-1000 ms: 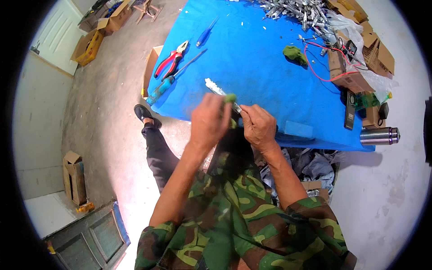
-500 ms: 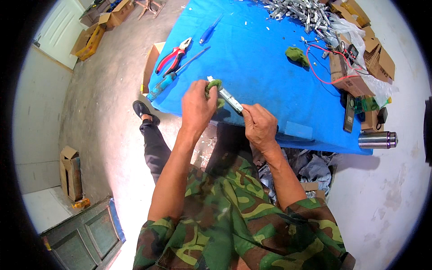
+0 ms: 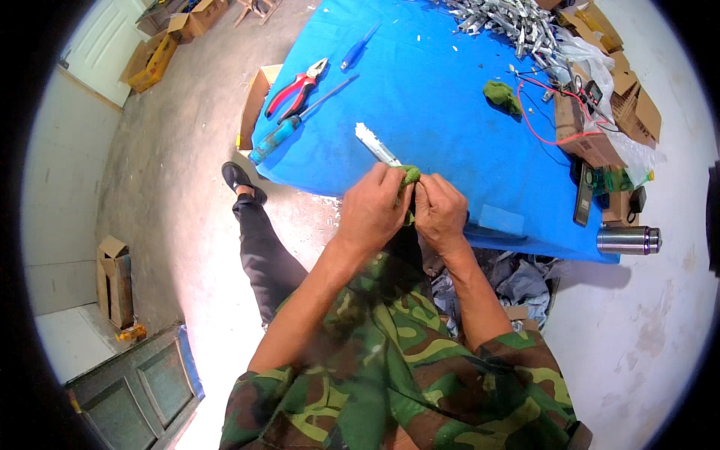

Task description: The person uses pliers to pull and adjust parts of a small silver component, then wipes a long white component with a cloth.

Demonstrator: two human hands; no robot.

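Left hand: your left hand (image 3: 373,206) is closed, no gap is seen, and it pinches one green cloth (image 3: 409,175) around the strip (image 3: 375,142), perhaps so the cloth presses from more than one side.
Right hand: your right hand (image 3: 442,212) is also closed and seems to grip the near end of this strip, probably for keeping it steady; your fingers hide that end.
Strip: one, pale, above the near edge of the table (image 3: 450,105), its far end pointing forward and to the left.
Left tools: one pliers (image 3: 298,88), one large screwdriver (image 3: 279,139), one small screwdriver (image 3: 356,52), maybe put aside to leave you free space.
Second cloth: one more green cloth (image 3: 501,97), forward and right, near a red wire (image 3: 525,124).
Pile: many metal pieces (image 3: 502,22) at the far side, too overlapped for counting.
Flask: one flask (image 3: 630,240), at the near right corner.
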